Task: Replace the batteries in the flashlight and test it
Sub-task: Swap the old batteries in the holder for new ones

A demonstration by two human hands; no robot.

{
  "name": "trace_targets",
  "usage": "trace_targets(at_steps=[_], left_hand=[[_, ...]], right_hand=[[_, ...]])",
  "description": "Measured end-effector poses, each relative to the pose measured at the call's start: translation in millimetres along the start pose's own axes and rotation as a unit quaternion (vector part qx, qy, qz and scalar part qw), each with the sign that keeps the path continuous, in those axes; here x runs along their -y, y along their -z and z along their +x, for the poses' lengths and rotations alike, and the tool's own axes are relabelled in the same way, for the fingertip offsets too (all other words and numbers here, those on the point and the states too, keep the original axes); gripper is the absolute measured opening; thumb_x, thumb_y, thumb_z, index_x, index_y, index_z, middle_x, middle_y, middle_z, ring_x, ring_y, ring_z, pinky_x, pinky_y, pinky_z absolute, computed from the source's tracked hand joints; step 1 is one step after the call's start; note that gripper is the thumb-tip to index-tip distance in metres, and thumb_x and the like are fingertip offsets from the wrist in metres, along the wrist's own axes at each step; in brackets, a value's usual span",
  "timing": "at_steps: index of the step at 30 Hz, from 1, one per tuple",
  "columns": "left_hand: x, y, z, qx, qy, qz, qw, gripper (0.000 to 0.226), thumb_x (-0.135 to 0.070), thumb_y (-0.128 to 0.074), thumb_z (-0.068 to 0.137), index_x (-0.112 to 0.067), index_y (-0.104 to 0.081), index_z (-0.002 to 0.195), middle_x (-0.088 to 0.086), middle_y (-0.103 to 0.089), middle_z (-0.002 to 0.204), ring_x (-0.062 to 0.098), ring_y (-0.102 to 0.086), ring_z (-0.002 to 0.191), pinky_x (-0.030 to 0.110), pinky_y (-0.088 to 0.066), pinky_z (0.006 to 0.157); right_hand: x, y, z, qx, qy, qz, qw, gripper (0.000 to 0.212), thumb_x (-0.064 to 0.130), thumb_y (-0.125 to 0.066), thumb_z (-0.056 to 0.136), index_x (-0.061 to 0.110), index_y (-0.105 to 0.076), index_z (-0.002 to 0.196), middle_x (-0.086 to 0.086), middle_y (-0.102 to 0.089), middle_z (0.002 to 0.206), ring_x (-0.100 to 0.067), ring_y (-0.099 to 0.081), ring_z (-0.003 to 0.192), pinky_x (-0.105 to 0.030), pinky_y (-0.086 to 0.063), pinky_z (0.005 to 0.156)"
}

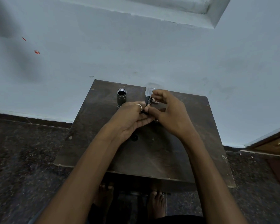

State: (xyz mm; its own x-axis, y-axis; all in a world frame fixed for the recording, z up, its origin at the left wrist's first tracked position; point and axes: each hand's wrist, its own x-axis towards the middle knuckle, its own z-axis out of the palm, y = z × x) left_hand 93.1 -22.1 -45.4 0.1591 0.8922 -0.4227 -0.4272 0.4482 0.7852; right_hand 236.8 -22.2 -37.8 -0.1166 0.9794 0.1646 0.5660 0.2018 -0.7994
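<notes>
The dark flashlight body (121, 97) stands upright with its open end up, at the far left of the small dark wooden table (152, 156). My left hand (132, 120), with a ring on one finger, holds a black battery holder (148, 101) upright above the table. My right hand (170, 113) is right beside it, thumb and fingertips pinching the holder's lower part. How many batteries sit in the holder I cannot tell. A small dark round piece (134, 137) lies on the table under my left wrist.
A clear plastic container (152, 88) stands at the table's far edge, behind my right hand. A pale blue wall rises just behind the table. The floor is dark speckled stone. My bare feet (157, 206) show below the near edge.
</notes>
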Motion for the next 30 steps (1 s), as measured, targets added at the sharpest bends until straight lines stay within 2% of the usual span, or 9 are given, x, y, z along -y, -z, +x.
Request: trace_targets(at_steps=[2, 6, 10, 15, 23, 30], left_hand=[[-0.9, 0.0, -0.3, 0.003, 0.004, 0.011, 1.0, 0.018, -0.017, -0.051, 0.102, -0.005, -0.065, 0.099, 0.014, -0.069, 0.098, 0.021, -0.073, 0.088, 0.033, -0.062, 0.074], [0.3, -0.7, -0.3, 0.011, 0.004, 0.051, 0.999, 0.016, -0.021, -0.064, 0.095, -0.007, -0.07, 0.091, 0.017, -0.066, 0.096, 0.031, -0.071, 0.104, 0.037, -0.061, 0.081], [0.1, 1.2, -0.7, 0.009, -0.002, 0.045, 0.999, 0.016, -0.01, -0.065, 0.091, 0.004, -0.069, 0.098, 0.016, -0.07, 0.091, 0.023, -0.075, 0.086, 0.031, -0.061, 0.071], [-0.7, 2.1, -2.9, 0.02, -0.007, 0.032, 0.999, 0.01, -0.007, -0.064, 0.092, 0.001, -0.07, 0.092, 0.009, -0.076, 0.079, 0.017, -0.076, 0.079, 0.027, -0.06, 0.066], [-2.3, 5.9, -2.7, 0.02, 0.0, 0.014, 1.0, 0.013, -0.008, -0.068, 0.089, -0.003, -0.071, 0.101, 0.011, -0.077, 0.093, 0.015, -0.075, 0.084, 0.025, -0.06, 0.069], [-2.4, 8.0, -3.3, 0.018, 0.007, 0.007, 1.0, 0.013, -0.006, -0.071, 0.085, -0.008, -0.075, 0.097, 0.011, -0.077, 0.096, 0.015, -0.074, 0.085, 0.024, -0.06, 0.071]], right_hand=[[-0.9, 1.8, 0.7, 0.017, -0.001, 0.003, 1.0, 0.06, 0.02, -0.08, 0.085, 0.018, -0.054, 0.139, 0.003, -0.064, 0.134, -0.008, -0.061, 0.122, -0.031, -0.056, 0.095], [-2.1, 1.6, -0.1, 0.015, 0.002, 0.014, 1.0, 0.059, 0.017, -0.081, 0.083, 0.017, -0.056, 0.137, 0.006, -0.065, 0.127, -0.004, -0.06, 0.121, -0.03, -0.057, 0.094], [-3.3, 0.3, -0.3, 0.006, 0.018, 0.001, 1.0, 0.062, 0.017, -0.083, 0.081, 0.018, -0.056, 0.136, 0.004, -0.066, 0.127, -0.005, -0.061, 0.119, -0.034, -0.058, 0.093], [-4.1, -1.2, 0.2, 0.003, 0.027, -0.006, 1.0, 0.065, 0.017, -0.084, 0.077, 0.019, -0.056, 0.136, 0.006, -0.067, 0.123, -0.004, -0.061, 0.118, -0.031, -0.058, 0.09], [-3.3, 0.2, 0.2, 0.005, 0.032, 0.008, 0.999, 0.067, 0.017, -0.086, 0.075, 0.021, -0.055, 0.134, 0.015, -0.064, 0.114, -0.002, -0.063, 0.114, -0.023, -0.058, 0.084], [-3.5, 1.9, 0.3, 0.02, 0.05, 0.0, 0.999, 0.07, 0.017, -0.087, 0.076, 0.02, -0.052, 0.137, 0.006, -0.066, 0.127, -0.003, -0.061, 0.118, -0.016, -0.057, 0.082]])
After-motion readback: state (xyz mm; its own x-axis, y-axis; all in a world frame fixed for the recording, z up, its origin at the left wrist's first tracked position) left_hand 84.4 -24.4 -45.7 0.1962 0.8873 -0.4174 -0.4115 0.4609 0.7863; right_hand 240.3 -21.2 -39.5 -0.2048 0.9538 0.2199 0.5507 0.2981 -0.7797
